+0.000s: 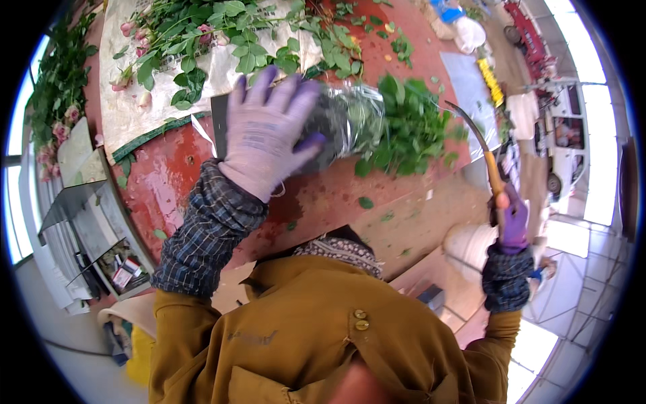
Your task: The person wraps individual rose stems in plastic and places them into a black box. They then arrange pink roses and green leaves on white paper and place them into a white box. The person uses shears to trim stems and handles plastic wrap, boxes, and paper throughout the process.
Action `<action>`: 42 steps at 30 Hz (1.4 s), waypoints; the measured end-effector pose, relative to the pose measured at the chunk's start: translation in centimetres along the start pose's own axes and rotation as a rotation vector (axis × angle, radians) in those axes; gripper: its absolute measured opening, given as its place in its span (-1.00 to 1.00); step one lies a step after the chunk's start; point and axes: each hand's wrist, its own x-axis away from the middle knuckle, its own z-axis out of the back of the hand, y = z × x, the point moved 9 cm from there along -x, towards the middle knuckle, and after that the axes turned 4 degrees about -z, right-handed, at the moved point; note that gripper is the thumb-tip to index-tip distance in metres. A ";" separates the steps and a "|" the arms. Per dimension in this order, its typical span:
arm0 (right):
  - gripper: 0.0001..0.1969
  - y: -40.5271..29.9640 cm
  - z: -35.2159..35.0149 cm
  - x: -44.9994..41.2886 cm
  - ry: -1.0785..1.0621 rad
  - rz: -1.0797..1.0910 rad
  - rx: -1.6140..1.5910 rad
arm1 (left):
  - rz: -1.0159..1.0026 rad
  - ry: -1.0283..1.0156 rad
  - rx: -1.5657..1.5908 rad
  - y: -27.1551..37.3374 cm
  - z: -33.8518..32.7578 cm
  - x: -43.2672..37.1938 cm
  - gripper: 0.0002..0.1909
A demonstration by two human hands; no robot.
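Note:
My left hand (267,134), in a pale glove with purple fingertips, lies spread over a flower bundle. Black sheeting (330,134) and clear plastic film (364,113) wrap this bundle, which rests flat on the red table (166,174). Green leafy stems (411,129) stick out of its right end. Whether the palm presses on the wrap or hovers just above it, I cannot tell. At the right, beyond the leaves, my right hand (516,222) in a purple glove grips a sickle (492,164) by its wooden handle. The thin curved blade points up and left towards the stems.
Loose pink roses (144,38) lie on a white woven sack (121,106) at the top left. More roses (60,129) are at the left edge, above an open-fronted shelf box (113,217). Clear sheeting (462,81) covers the table's far right. A pale bucket (469,247) stands below my right hand.

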 end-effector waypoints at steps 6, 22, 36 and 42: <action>-0.55 12.6 -12.4 7.4 -0.104 -0.038 -0.219 | -0.249 -0.352 -0.236 6.4 -6.7 1.3 -0.05; -0.60 10.7 -26.1 4.8 -0.531 -0.338 -0.972 | -0.261 -0.653 -0.081 3.4 -6.1 -6.5 -0.01; -0.47 14.9 -21.0 -1.6 -1.132 -0.217 -0.472 | -0.303 -0.627 -0.048 3.3 -6.0 -5.9 0.01; -0.55 18.4 -15.3 3.9 -1.011 -0.219 -0.257 | -0.271 -0.586 -0.071 4.0 -5.3 -5.8 0.03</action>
